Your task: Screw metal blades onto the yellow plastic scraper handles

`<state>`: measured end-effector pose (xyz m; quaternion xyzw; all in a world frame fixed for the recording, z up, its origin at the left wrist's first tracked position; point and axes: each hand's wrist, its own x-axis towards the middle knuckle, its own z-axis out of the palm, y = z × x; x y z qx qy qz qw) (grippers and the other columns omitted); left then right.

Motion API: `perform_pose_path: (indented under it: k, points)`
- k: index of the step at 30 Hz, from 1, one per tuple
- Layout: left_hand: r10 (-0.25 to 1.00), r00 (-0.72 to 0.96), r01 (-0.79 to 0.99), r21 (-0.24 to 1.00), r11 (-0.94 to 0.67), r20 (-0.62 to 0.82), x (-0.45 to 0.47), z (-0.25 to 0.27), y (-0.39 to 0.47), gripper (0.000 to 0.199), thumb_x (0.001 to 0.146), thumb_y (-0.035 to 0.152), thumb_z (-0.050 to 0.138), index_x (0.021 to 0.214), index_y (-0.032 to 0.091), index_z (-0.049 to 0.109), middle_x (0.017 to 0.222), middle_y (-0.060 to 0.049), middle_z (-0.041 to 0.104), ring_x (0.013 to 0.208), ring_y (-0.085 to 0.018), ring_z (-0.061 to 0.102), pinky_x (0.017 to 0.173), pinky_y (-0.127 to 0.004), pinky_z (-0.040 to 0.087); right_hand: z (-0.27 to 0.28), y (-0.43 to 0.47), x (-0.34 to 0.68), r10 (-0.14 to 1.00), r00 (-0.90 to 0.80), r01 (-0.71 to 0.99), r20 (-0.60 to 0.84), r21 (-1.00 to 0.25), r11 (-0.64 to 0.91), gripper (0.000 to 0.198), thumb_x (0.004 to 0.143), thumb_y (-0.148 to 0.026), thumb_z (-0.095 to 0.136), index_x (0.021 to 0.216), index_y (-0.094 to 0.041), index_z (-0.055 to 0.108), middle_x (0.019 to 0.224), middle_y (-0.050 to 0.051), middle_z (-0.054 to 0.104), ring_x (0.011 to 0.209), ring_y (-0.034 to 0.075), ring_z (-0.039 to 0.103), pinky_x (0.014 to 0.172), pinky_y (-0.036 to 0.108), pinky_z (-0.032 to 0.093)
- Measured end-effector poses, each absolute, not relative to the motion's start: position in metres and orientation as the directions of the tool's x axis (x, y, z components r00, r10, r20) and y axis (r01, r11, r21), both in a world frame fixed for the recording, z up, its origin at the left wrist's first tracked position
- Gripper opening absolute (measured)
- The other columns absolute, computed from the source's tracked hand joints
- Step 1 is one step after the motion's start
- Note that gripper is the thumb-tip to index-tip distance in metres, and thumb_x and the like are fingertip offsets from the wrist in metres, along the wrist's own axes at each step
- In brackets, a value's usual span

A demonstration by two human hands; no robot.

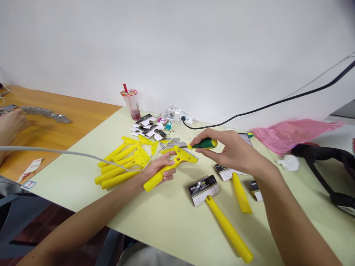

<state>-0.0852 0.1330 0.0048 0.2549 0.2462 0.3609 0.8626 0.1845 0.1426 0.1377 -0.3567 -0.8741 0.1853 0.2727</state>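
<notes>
My left hand is wrapped around a yellow scraper, its wide head turned up and to the right. In my right hand I grip a screwdriver with a green and yellow handle. Its shaft points left, and the tip is at or just behind the scraper's head; whether it touches cannot be made out. Several more yellow scrapers lie in a pile left of my left hand. Below my right hand, a yellow handle lies with a black and white card at its upper end.
A cup with a red straw stands by the wall, near folded cards and a power strip. A grey cable crosses in front. On the right are a pink plastic bag and a black-framed object. Another person's hand is far left.
</notes>
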Motion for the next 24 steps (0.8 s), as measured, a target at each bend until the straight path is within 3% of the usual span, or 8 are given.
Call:
perform_pose_path:
  k: [10, 24]
  points:
    - [0.755, 0.606, -0.491, 0.628, 0.604, -0.251, -0.0848, 0.0071, 0.1328, 0.051, 0.086, 0.013, 0.079, 0.127, 0.024, 0.05, 0.114, -0.004, 0.071, 0.046, -0.002, 0.047, 0.045, -0.019, 0.035, 0.1419, 0.1384, 0.1842, 0.728, -0.559, 0.525, 0.398, -0.51, 0.682, 0.02, 0.102, -0.041, 0.071, 0.114, -0.027, 0.076, 0.112, 0.005, 0.083, 0.098, 0.026, 0.076, 0.084, 0.037, 0.061]
    - [0.749, 0.633, -0.497, 0.641, 0.585, -0.192, -0.0836, -0.0007, 0.1348, 0.044, 0.089, 0.013, 0.078, 0.124, 0.024, 0.055, 0.1, 0.001, 0.069, 0.045, -0.002, 0.046, 0.045, -0.019, 0.037, 0.1401, 0.1402, 0.1827, 0.732, -0.572, 0.536, 0.37, -0.507, 0.675, 0.016, 0.101, -0.036, 0.072, 0.114, -0.028, 0.075, 0.113, 0.004, 0.083, 0.099, 0.026, 0.077, 0.083, 0.037, 0.061]
